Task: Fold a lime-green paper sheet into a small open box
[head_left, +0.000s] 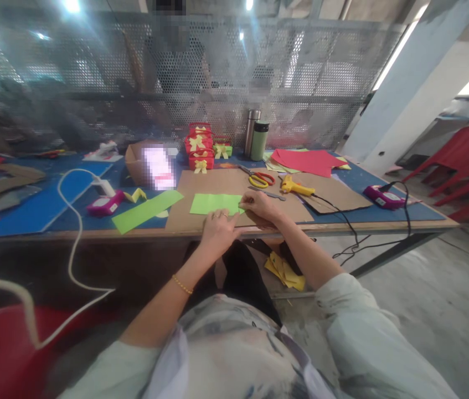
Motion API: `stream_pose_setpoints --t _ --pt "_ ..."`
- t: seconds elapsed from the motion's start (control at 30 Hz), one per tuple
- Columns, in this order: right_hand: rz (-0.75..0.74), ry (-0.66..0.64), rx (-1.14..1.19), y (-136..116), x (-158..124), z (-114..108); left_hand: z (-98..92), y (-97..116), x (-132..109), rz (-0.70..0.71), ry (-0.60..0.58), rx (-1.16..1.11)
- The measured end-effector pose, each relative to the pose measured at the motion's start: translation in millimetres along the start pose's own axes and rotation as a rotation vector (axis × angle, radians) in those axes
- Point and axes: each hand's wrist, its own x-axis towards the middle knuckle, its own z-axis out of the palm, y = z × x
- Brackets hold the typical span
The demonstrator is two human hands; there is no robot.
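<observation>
A light green sheet of paper lies on the brown cardboard in front of me, with faint crease lines across it. My left hand rests on its near edge, fingers stretched out and pressing down. At the paper's right end, my right hand is closed, with thumb and fingertips pinching the corner. A grey metal blade or ruler lies just beyond the right hand. Behind that are scissors with red and yellow handles and a yellow glue gun.
Left are a green paper strip, a purple power socket and a phone. Red gift boxes with yellow bows, a green flask and red paper stand or lie behind. Another purple socket sits right, its black cord hanging.
</observation>
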Motion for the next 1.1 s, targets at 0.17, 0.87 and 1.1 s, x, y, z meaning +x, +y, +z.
stream_pose_setpoints --t 0.17,0.87,1.1 --pt "-0.006 0.009 0.004 1.1 0.5 1.8 -0.5 0.9 -0.5 0.004 -0.007 0.012" --pt "0.046 0.022 -0.140 -4.9 0.1 2.3 -1.0 6.3 -2.9 -0.005 0.002 -0.009" --pt "0.046 0.004 -0.158 -8.1 -0.2 0.0 -3.0 6.9 -1.7 -0.013 -0.012 0.007"
